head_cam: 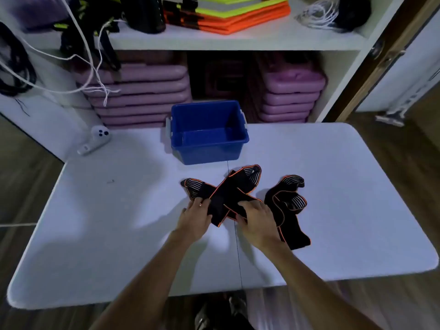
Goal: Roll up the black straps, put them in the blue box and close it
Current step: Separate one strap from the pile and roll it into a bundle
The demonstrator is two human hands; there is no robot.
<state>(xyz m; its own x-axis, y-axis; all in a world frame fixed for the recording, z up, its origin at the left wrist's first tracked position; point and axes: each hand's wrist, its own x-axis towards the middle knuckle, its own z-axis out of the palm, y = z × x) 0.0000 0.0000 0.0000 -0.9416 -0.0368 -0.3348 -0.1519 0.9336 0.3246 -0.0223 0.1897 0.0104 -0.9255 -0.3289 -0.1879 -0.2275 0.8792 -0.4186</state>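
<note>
An open blue box [207, 148] with nothing visible inside stands at the far middle of the white table [119, 222]; no lid is in view. In front of it lies a black strap with orange edging [228, 189], folded into a cross shape. My left hand [195, 220] pinches its near left end. My right hand [257, 220] grips its near right part. A second black strap [288, 210] lies crumpled just right of my right hand, untouched.
A white controller [96, 139] rests at the table's far left corner. Behind the table a shelf holds stacked purple cases [142, 96], orange and yellow folded vests [238, 15] and white cords [90, 67].
</note>
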